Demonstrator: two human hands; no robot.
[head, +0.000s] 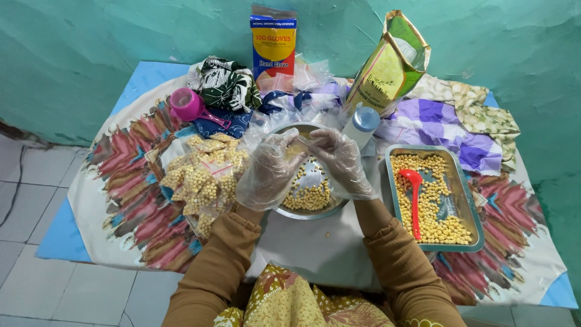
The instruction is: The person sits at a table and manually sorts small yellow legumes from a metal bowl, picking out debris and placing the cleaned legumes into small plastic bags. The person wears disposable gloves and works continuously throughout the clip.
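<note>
**Two gloved hands pinch a little bag over the bowl**

We see our left hand (268, 171) and our right hand (340, 160), both in thin clear plastic gloves, meeting over the round shiny metal bowl (282, 211) with pale yellow round beans in it. Between them sits a small clear plastic bag (300, 143). It is right at the fingertips, in the middle, just above the beans. The fingers of both hands are pinched together on the bag's top edge, one hand on each side. Both hands are just as near to it. We cannot tell which way the bag's long side runs.

To the left lies a pile of small filled bean bags (203, 178), touching the bowl's side. To the right sits a flat metal tray (477, 227) of beans with a red plastic spoon (414, 197) in it. A white bottle with a blue cap (362, 125) stands just behind the right hand, very near.
</note>
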